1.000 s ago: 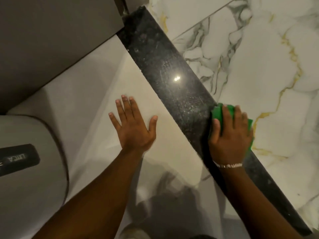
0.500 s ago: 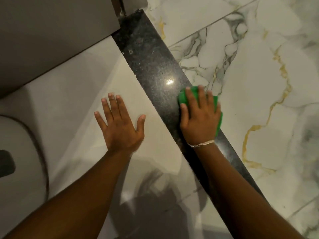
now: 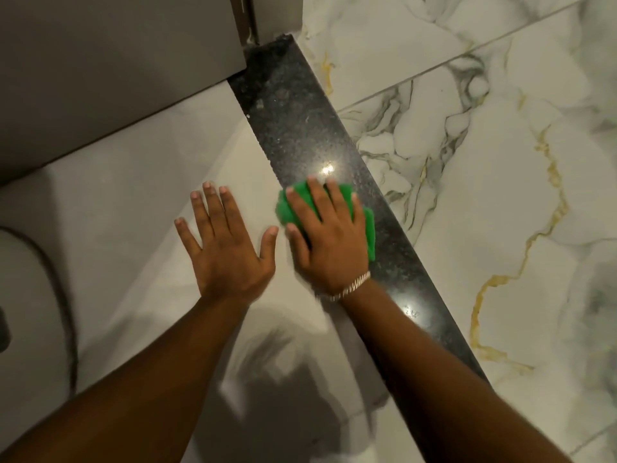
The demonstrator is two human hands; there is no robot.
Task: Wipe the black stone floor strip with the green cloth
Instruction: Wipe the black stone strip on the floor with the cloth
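1. Right hand (image 3: 329, 240): flat on top of the green cloth (image 3: 367, 225), palm down, pressing it onto the black strip (image 3: 300, 128).
2. Right fingers (image 3: 315, 198): long and straight, a little spread, lying over the cloth, not curled round it. Thumb out to the left, its tip on the pale floor (image 3: 133, 168) at the strip's edge.
3. Cloth: bunched up under the hand, green bits peeking out past the fingertips and along the right side. Sitting on the strip, about halfway along the part in view, partly blurred.
4. Left hand (image 3: 227, 252): flat on the pale floor, palm down, holding nothing. Fingers spread wide, thumb pointing toward the right hand, close to it but not touching.
5. Bracelet (image 3: 354, 285): thin and shiny, round the right wrist.
6. Strip: black, speckled and glossy, running at a slant from the top middle down to the lower right. Bright spot of light (image 3: 328, 168) just past the right fingertips. Dull smudges near the far end.
7. Marble floor (image 3: 500, 195): right of the strip, white with grey and gold veins.
8. Grey wall (image 3: 100, 61): top left, meeting the far end of the strip.
9. Round white thing (image 3: 30, 295): at the left edge, too cut off to tell what.
10. Dark shadow on the pale floor between the two arms.
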